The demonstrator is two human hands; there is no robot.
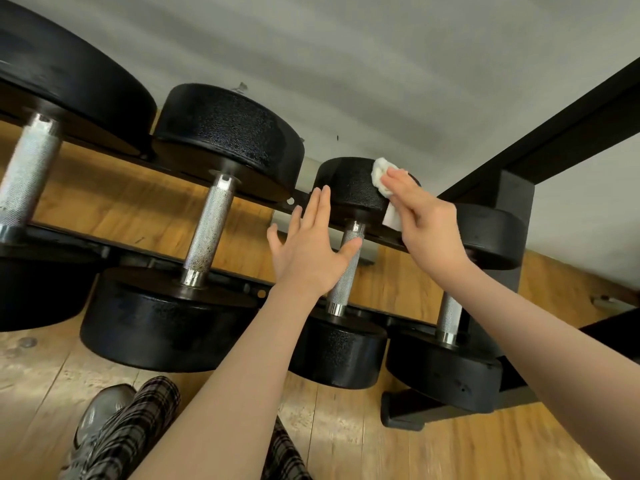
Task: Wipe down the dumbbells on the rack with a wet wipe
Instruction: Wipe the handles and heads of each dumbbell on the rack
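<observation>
Plaid trouser legs [145, 427] and a grey shoe [100, 420] sit nearest, on a pale plank floor [346, 445]. Beyond them both bare forearms reach up to the rack [512, 216]. Left hand [308, 251] is spread flat, fingers straight and released, lying against the knurled steel handle of the small dumbbell [346, 271]. Right hand [426, 223] presses a crumpled white wet wipe [381, 174] under flat fingers onto that dumbbell's far head [349, 185], near the wall.

Likely risks: round heads could roll on the narrow black rails if the wiping push goes sideways, and the open left palm only steadies, it does not hold. A damp wipe may also snag and shred on the pebbled, matte black coating, or slip from under the flat fingers.

Larger dumbbells [214, 209] stand to the left, same grainy black discs, chrome collars, cross-hatched grips. Grey wall [381, 64] lies behind.
</observation>
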